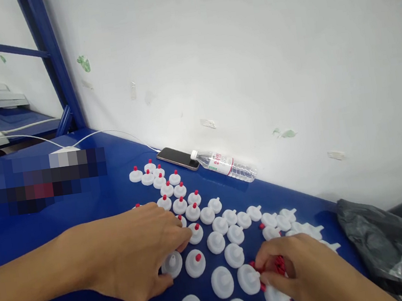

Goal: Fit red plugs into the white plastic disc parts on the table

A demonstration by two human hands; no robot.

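Observation:
My left hand [122, 254] is bent round a white round cap with a short spout [172, 265], thumb at its near edge and fingers at its far edge. A white cap with a red tip [195, 263] stands right beside it. My right hand [301, 263] is closed, thumb and forefinger almost together, with small red tips [279, 265] showing within its curl. The fingertips are close to the spout of another white cap [249, 279]; whether they touch it I cannot tell. Some caps lie hidden under both hands.
Several red-tipped caps [166, 189] stand in rows at the back, several bare white ones [216, 242] toward the right. By the wall lie a phone [177, 158] on a cable and a water bottle [225, 165]. A dark plastic bag [386, 239] lies at right; a blue frame [50, 61] rises at left.

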